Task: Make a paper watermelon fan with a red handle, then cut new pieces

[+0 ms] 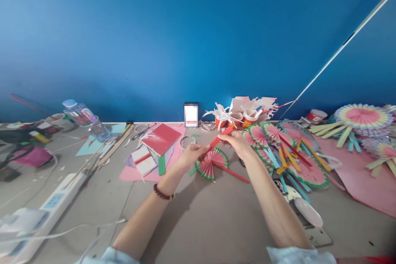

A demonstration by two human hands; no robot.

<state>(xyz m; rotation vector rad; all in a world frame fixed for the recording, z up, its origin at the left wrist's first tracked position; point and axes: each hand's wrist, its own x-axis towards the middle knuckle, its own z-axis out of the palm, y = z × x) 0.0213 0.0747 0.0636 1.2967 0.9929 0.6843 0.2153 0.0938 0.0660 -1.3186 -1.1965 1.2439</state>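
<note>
Two forearms stretch over the grey worktop [216, 222], a dark beaded bracelet [163, 193] on the left wrist. Beyond it the fingers of the left hand [192, 154] and right hand [236, 142] pinch opposite ends of a plain red paper strip [216, 141], which slants up to the right just above a pleated pink fan [210, 164] with a green rim lying on the worktop. Farther back at left lies a plastic bottle [85, 117], its red-and-white label too blurred to read.

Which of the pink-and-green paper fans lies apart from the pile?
The half-open fan with the red stick, lying alone beneath the red strip; the other fans overlap in a heap to its right.
</note>
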